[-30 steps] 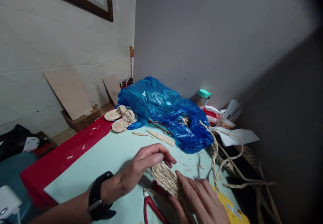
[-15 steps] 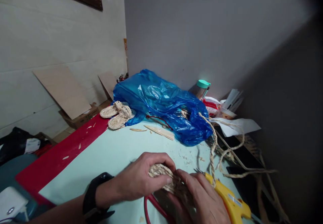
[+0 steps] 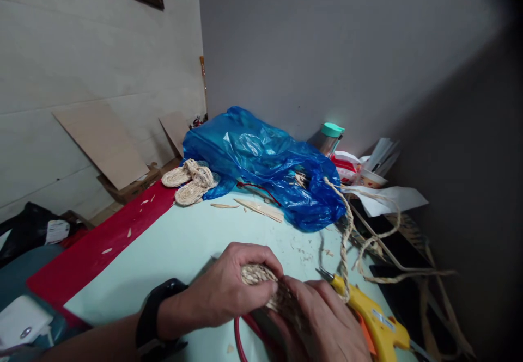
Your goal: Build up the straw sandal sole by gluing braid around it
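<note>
Between my two hands is a small braided straw piece (image 3: 258, 275), coiled like a slipper sole and partly hidden by my fingers. My left hand (image 3: 235, 283) pinches its left end, thumb on the near face and fingers over the top. At its right end my right hand (image 3: 322, 316) grips it, fingers curled round the edge. Under the hands lie red scissors handles (image 3: 241, 337). A yellow hot glue gun (image 3: 371, 316) rests just right of my right hand. Farther back on the left sits a finished-looking pair of small straw slippers (image 3: 192, 182).
A blue plastic bag (image 3: 261, 149) covers the table's back. Straw rope (image 3: 347, 231) trails down the right side over dark flat items. Behind it stand a green-lidded bottle (image 3: 332, 133) and a paper cup (image 3: 371, 178). Straw strips (image 3: 261, 209) and scraps lie on the pale green tabletop (image 3: 171, 247).
The view has shifted slightly. Both hands keep their hold on the braided straw piece, with the right fingers moved a little along it.
</note>
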The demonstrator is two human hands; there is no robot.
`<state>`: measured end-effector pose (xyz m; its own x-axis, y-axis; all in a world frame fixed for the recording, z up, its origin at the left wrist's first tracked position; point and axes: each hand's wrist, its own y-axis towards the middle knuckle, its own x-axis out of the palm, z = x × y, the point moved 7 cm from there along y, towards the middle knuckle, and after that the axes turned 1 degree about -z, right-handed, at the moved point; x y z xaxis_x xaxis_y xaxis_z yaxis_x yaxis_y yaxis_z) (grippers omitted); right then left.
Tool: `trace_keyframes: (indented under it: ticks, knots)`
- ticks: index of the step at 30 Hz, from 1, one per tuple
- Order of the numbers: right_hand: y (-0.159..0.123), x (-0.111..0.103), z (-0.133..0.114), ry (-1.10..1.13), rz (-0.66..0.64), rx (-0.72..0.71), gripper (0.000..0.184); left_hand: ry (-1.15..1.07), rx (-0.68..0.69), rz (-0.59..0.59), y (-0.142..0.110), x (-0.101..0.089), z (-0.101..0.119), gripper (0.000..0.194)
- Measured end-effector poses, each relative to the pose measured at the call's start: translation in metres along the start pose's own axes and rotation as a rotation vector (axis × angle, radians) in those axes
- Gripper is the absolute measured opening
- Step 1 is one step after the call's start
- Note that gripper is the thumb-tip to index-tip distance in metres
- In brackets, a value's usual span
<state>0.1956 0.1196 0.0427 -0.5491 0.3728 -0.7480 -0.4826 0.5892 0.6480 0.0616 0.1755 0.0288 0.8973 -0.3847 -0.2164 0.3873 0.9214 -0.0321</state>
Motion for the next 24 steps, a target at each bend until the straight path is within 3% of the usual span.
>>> trace_keyframes:
  ticks: [4,12,16,20,24]
  knots:
    - [-0.003,0.004,0.003,0.038,-0.028,-0.051,0.031,-0.012,0.017,-0.007,0.001,0.000,-0.001,0.014]
    - [-0.001,-0.001,0.014,0.072,-0.007,0.016,0.032,-0.037,0.121,-0.106,-0.003,-0.005,0.015,0.032]
    - [0.000,-0.001,0.014,0.005,0.020,-0.007,0.032,0.008,0.087,-0.031,-0.003,-0.019,0.016,0.033]
    - [0.000,-0.002,0.013,-0.078,0.057,-0.059,0.032,0.149,0.022,0.132,-0.005,-0.068,0.017,0.037]
    - [0.000,-0.006,0.009,-0.163,0.103,-0.092,0.034,0.397,-0.059,0.343,-0.009,-0.157,0.015,0.026]
